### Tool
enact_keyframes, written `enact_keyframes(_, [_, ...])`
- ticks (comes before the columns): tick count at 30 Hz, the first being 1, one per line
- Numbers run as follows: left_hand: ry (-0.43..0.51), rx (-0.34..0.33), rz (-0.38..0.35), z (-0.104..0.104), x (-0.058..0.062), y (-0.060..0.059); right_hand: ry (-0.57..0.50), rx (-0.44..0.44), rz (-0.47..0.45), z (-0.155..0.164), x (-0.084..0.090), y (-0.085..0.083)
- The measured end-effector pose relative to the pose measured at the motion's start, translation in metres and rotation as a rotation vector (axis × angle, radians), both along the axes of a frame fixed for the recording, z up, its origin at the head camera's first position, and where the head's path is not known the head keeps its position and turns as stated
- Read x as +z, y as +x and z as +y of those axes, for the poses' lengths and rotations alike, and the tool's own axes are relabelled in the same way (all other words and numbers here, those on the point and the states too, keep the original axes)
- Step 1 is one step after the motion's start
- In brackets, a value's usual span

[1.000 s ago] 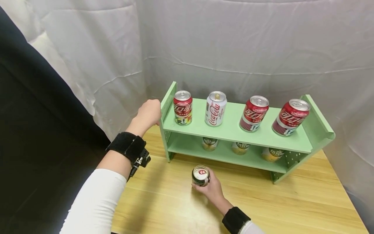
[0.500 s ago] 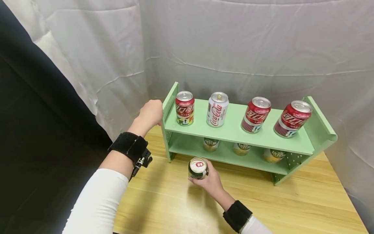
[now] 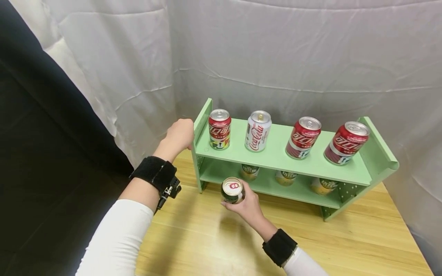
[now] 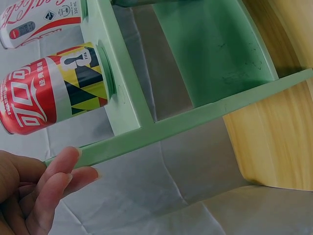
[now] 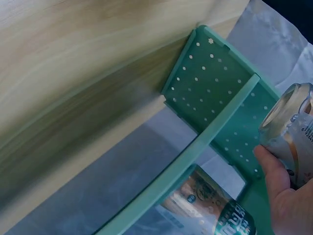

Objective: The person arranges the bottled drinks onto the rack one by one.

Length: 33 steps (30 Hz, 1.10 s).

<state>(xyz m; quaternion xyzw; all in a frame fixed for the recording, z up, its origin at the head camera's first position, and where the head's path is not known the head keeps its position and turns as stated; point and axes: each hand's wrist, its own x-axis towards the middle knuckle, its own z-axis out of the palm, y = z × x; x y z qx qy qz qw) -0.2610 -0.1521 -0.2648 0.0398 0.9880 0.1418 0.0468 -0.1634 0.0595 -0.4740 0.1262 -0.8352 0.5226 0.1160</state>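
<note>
Head view: right hand [image 3: 249, 209] curled round a dark green and gold drink can [image 3: 233, 190], lifted before the lower tier of the pale green metal two-tier shelf [image 3: 276, 155] on the light wooden table [image 3: 345, 245], left hand [image 3: 177, 134] gripping the shelf's left end panel, left wrist view: left hand [image 4: 29, 191] with bent fingers [image 4: 61, 164] touching the panel's edge, beside a red cola can [image 4: 51, 95], right wrist view: right hand [image 5: 286, 196], thumb pressed on the held can [image 5: 288, 129].

Draped corner with a wooden table

White cloth [image 3: 293, 50] hangs in creased folds behind and to the right; a black curtain [image 3: 41, 153] covers the left. The light wooden table [image 3: 345, 245] shows pale grain under soft, even light.
</note>
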Motion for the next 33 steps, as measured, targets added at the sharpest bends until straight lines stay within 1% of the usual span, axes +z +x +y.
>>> enact_keyframes(3, [0.005, -0.002, -0.001, 0.0, 0.0, 0.0, -0.007, -0.01, 0.021, -0.005, -0.002, -0.006])
enact_keyframes(6, [0.005, 0.009, -0.001, -0.003, 0.002, -0.001, -0.009, -0.009, 0.042, -0.013, -0.005, -0.015])
enact_keyframes(9, [0.004, 0.027, -0.004, -0.007, 0.003, -0.001, -0.019, -0.005, 0.029, -0.022, -0.006, -0.023])
enact_keyframes(13, [0.007, 0.026, -0.008, -0.009, 0.002, -0.002, -0.015, -0.011, -0.009, -0.029, -0.007, -0.034])
enact_keyframes(20, [0.023, 0.006, -0.005, -0.004, -0.004, -0.003, 0.002, -0.032, -0.028, -0.029, -0.011, -0.049])
enact_keyframes(24, [0.024, 0.0, 0.003, 0.0, -0.004, -0.003, 0.019, -0.071, -0.046, -0.028, -0.014, -0.058])
enact_keyframes(29, [0.009, 0.004, -0.001, 0.0, -0.002, -0.002, 0.054, -0.082, -0.011, -0.028, -0.016, -0.064])
enact_keyframes(33, [0.008, 0.004, -0.001, -0.003, -0.004, -0.002, 0.076, -0.077, 0.002, -0.031, -0.017, -0.068])
